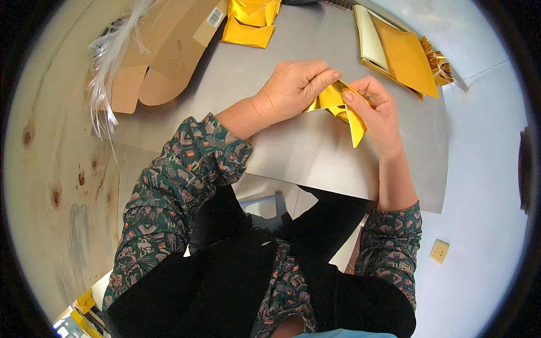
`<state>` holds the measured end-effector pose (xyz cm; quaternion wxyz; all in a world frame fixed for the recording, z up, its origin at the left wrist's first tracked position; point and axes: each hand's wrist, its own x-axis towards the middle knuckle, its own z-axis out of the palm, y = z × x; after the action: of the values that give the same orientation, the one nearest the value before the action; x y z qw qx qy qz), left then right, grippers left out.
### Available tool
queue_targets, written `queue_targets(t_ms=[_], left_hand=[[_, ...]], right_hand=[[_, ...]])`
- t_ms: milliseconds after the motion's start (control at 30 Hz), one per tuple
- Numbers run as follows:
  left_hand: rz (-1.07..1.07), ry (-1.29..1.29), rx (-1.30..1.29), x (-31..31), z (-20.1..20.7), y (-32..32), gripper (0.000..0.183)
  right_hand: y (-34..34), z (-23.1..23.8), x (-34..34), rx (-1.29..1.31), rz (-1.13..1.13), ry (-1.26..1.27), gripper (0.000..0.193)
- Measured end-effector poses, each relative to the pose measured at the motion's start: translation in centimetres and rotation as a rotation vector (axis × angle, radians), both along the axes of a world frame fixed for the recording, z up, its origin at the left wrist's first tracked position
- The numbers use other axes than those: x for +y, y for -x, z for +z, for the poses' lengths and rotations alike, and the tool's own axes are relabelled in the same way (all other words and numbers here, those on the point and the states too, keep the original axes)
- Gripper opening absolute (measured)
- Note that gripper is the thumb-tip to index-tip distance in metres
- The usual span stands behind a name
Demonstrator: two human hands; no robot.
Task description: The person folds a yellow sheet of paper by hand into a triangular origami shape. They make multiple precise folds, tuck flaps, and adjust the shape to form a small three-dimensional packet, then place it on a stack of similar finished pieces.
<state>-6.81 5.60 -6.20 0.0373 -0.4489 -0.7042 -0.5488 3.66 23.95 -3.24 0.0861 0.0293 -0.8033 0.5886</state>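
Note:
Above the grey tabletop, a piece of gold foil paper [356, 127] is held between my two hands, partly folded, with pointed corners hanging down. My left hand [296, 87] pinches its upper left edge, thumb and fingers pressed together. On the other side my right hand [376, 110] grips the paper between thumb and curled fingers. Part of the sheet is hidden behind the fingers, so the exact fold cannot be made out.
A stack of gold and cream paper sheets [397, 53] lies at the far right, beside pleated gold pieces [437, 62]. Folded gold foil [251, 25] sits at the back. An open cardboard box [169, 50] with white plastic strands [110, 70] is at the far left of the grey table [315, 160].

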Motion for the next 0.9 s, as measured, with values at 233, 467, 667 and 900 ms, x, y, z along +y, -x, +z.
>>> queue_targets(t_ms=[233,467,667,900], left_hand=[[-0.119,-0.044,-0.099,-0.22,-0.16,0.53,0.031],[-0.169,0.06,-0.166,-0.5,-0.04,0.3,0.033],[-0.108,0.108,-0.057,-0.38,0.09,0.44,0.028],[-0.085,0.001,-0.04,-0.09,0.03,-0.15,0.023]], right_hand=[[0.12,-0.43,0.03,-0.034,0.082,0.24,0.013],[0.31,-0.65,0.61,-0.051,0.03,0.243,0.013],[0.41,-0.48,0.69,-0.03,0.024,0.266,0.012],[0.47,-0.51,0.85,-0.018,0.042,0.314,0.011]])
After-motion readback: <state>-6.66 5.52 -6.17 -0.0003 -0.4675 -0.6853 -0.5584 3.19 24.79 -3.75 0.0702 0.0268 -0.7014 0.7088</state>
